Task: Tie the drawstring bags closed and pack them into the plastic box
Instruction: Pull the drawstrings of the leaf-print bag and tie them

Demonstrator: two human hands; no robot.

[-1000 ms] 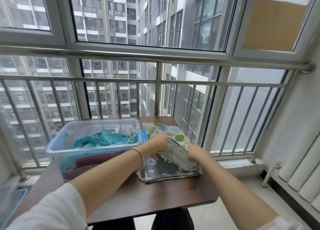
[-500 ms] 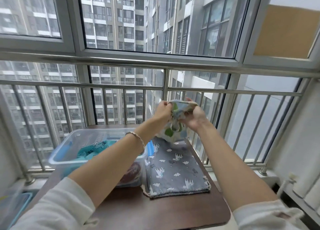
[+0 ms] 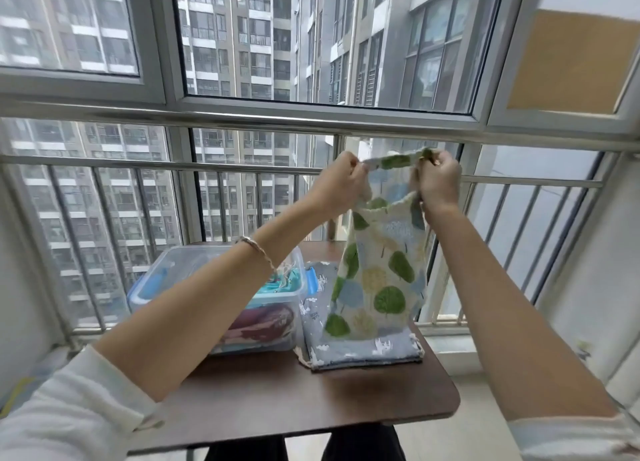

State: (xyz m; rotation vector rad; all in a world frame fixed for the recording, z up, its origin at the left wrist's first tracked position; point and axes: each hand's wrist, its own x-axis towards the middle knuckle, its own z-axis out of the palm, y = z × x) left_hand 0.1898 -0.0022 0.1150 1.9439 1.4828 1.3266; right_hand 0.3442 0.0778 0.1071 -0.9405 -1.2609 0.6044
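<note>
A white drawstring bag with green and blue tree prints [image 3: 379,273] hangs in the air above the table, held at its top edge. My left hand [image 3: 341,183] grips the left corner of its mouth and my right hand [image 3: 437,180] grips the right corner. Below it a grey drawstring bag with white animals [image 3: 349,351] lies flat on the table. The clear plastic box with blue clips [image 3: 221,287] stands to the left, with a teal bag and a dark red bag inside it.
The small brown table [image 3: 294,394] stands against a metal balcony railing [image 3: 173,166] and windows. A white wall is at the right, and tiled floor shows beyond the table's right edge.
Both hands lifted the tree-print bag off the grey bag, raised it, and spread its mouth apart so it now hangs open at full length.
</note>
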